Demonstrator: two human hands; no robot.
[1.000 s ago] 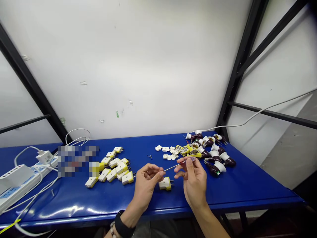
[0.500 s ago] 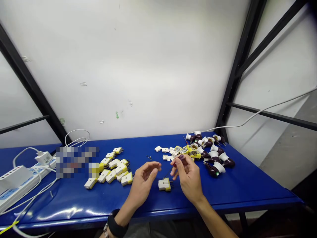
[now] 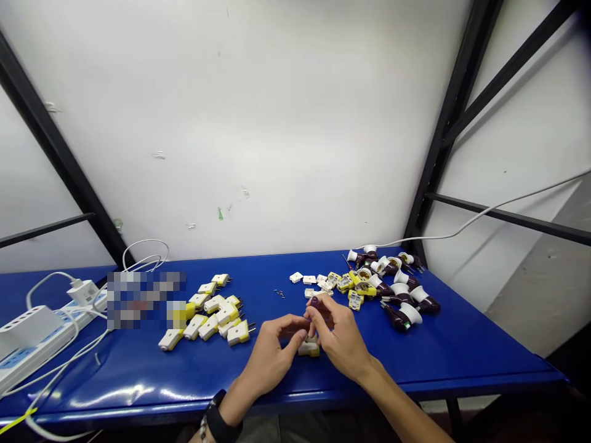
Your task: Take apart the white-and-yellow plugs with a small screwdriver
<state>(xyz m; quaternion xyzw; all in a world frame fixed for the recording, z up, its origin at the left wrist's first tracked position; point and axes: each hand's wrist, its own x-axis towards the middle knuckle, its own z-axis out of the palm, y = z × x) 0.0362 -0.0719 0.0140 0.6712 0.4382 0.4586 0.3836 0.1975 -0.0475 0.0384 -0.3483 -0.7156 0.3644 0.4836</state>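
Observation:
A white and yellow plug (image 3: 308, 351) lies on the blue table (image 3: 462, 351) near its front edge, partly hidden by my fingers. My left hand (image 3: 272, 355) comes in from the left with its fingers pinched on the plug. My right hand (image 3: 340, 339) is closed round a small screwdriver (image 3: 314, 302) with a dark red handle, held almost upright over the plug. The screwdriver's tip is hidden between my hands. A black watch sits on my left wrist.
A pile of white and yellow plugs (image 3: 213, 311) lies to the left. Small loose plug parts (image 3: 323, 283) and maroon and white lamp adapters (image 3: 399, 289) lie behind and to the right. A power strip (image 3: 28, 341) with white cables sits far left. Black frame posts (image 3: 438, 141) rise at the right.
My right hand has turned the screwdriver from nearly level to upright and brought it down and left onto the plug. My left hand let go of the shaft and closed on the plug.

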